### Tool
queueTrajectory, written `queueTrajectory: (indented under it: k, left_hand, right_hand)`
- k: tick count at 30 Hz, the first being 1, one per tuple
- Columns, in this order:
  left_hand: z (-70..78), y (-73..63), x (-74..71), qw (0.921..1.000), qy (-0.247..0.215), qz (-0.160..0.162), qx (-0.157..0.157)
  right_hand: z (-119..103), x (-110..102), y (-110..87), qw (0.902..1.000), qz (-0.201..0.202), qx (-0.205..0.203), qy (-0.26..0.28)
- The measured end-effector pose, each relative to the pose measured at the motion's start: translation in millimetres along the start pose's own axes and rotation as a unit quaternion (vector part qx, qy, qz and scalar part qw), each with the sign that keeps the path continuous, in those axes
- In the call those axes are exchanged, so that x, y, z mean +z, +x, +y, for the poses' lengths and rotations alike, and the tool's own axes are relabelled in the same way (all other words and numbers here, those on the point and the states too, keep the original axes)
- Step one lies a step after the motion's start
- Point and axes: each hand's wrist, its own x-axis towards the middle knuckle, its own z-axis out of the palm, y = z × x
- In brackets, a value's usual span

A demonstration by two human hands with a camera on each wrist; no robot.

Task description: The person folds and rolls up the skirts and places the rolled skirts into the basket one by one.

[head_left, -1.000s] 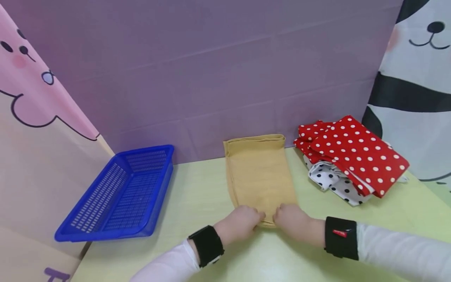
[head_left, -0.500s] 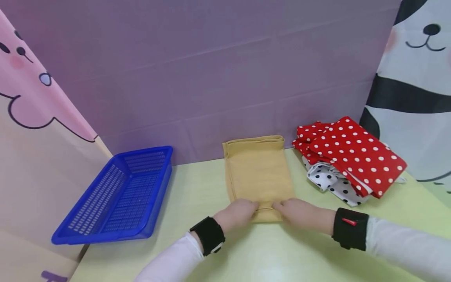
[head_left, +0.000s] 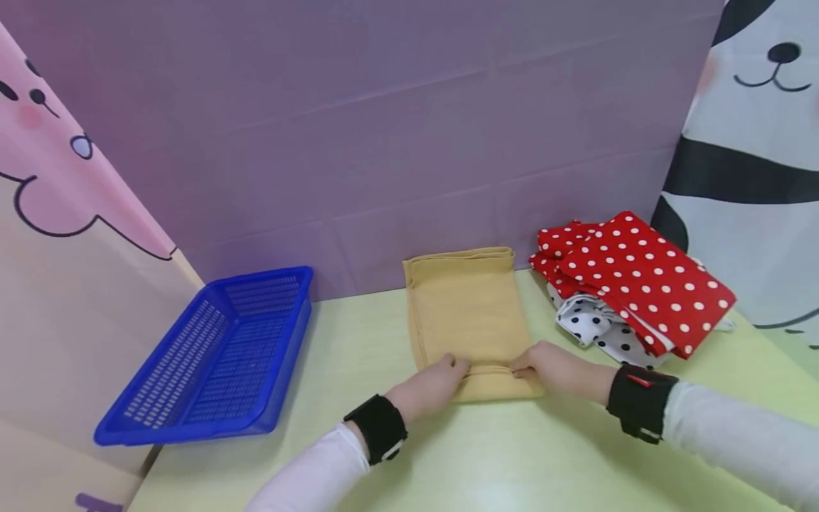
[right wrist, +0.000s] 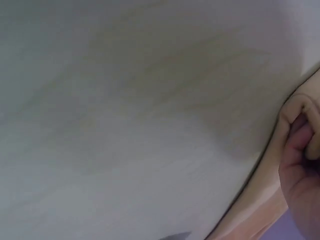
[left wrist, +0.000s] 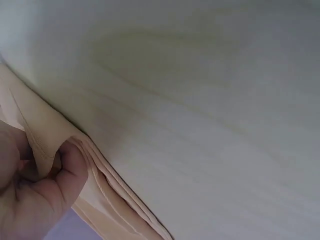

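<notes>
Cloth [head_left: 466, 306], tan and folded in layers, on the pale table [head_left: 358, 355], long axis running from the person out to the purple backdrop [head_left: 384, 142], far end seemingly propped against it. Left hand [head_left: 430, 390] at the near left side, right hand [head_left: 559, 371] at the near right, both on the same short end and about equally close. Narrow grip on both sides: in the left wrist view, layers pinched between thumb and curled fingers; in the right wrist view, a bunched edge held much the same way, partly cut off. Key relation, as judged: most of the length straight ahead of the grip, away from the person, only a short strip behind it, ridge of folds [head_left: 491, 369] square across from hand to hand, neither hand favoured. Blue basket [head_left: 281, 377] well apart on the left; red dotted cloth [head_left: 646, 277] near on the right, over a white dotted cloth [head_left: 585, 320].
</notes>
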Motion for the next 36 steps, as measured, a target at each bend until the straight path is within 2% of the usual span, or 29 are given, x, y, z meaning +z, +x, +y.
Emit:
queueTrajectory:
  k: [3,7,12,15,17,19,22,25,27,29,33,36]
  left_hand:
    - [-0.5,-0.1,0.8,0.9988,-0.043,0.014,-0.022]
    - [-1.7,2.3,2.1,0.9969,-0.046,0.053,-0.035]
    - [-2.6,5.7,2.4,0.9948,-0.006,0.095,-0.035]
    - [-3.1,5.7,3.3,0.9924,0.043,0.109,-0.037]
    - [-3.5,4.8,4.0,0.9882,0.082,0.124,-0.038]
    - [-4.3,4.3,4.0,0.9818,0.122,0.141,-0.036]
    - [-4.5,4.8,2.8,0.9695,0.188,0.157,0.005]
    - [-3.2,5.5,2.0,0.9549,0.246,0.149,0.075]
    - [-2.0,5.2,1.9,0.9505,0.261,0.132,0.106]
    - [-1.1,4.1,1.0,0.9513,0.263,0.116,0.112]
    - [-0.1,-0.6,-3.3,0.9598,0.244,0.091,0.104]
    - [-0.5,-5.5,-3.8,0.9669,0.217,0.077,0.109]
  right_hand:
    - [7.4,4.1,3.8,0.9998,-0.002,-0.014,0.011]
    - [10.3,8.2,5.5,0.9989,0.014,-0.029,-0.035]
    - [11.5,6.1,8.5,0.9924,0.05,-0.017,-0.112]
    - [10.9,5.3,11.1,0.9891,0.06,-0.015,-0.133]
    - [10.9,6.9,12.6,0.9849,0.067,-0.045,-0.154]
    - [11.7,9.4,13.4,0.9758,0.071,-0.097,-0.183]
    - [13.1,12.9,14.6,0.9512,0.07,-0.196,-0.228]
    - [12.1,13.2,15.6,0.9285,0.06,-0.264,-0.254]
    - [10.5,12.8,16.5,0.9185,0.058,-0.287,-0.266]
    - [9.3,11.8,16.8,0.9146,0.058,-0.293,-0.273]
    - [8.1,9.6,15.3,0.9132,0.045,-0.286,-0.286]
    - [7.4,11.0,12.0,0.916,0.03,-0.271,-0.294]
